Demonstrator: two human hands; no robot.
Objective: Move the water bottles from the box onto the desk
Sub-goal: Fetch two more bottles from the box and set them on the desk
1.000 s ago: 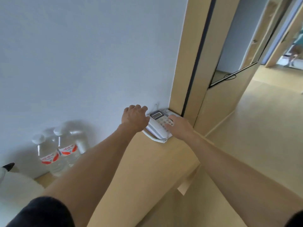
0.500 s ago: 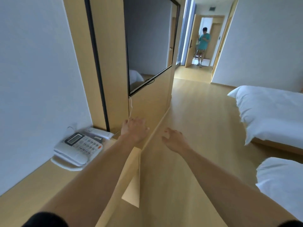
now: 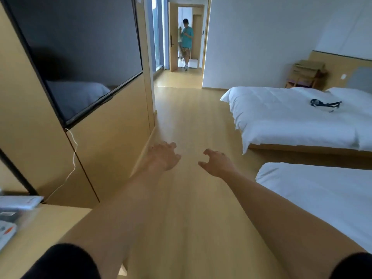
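Note:
My left hand [image 3: 164, 157] and my right hand [image 3: 218, 163] are stretched out in front of me over the wooden floor, both empty with fingers spread and slightly curled. The light wooden desk [image 3: 46, 228] shows at the lower left, under my left arm. No water bottles and no box are in view.
A white phone [image 3: 6, 232] and papers [image 3: 19, 202] lie on the desk's left end. A wall-mounted TV [image 3: 80, 53] hangs on a wooden panel with a dangling white cable [image 3: 72, 158]. Two white beds [image 3: 302, 117] stand on the right. A person [image 3: 187, 41] stands in the far doorway.
My view has swung right, away from the wall, the phone and the bottles, toward the room. Both hands left the phone and now hang open over the floor.

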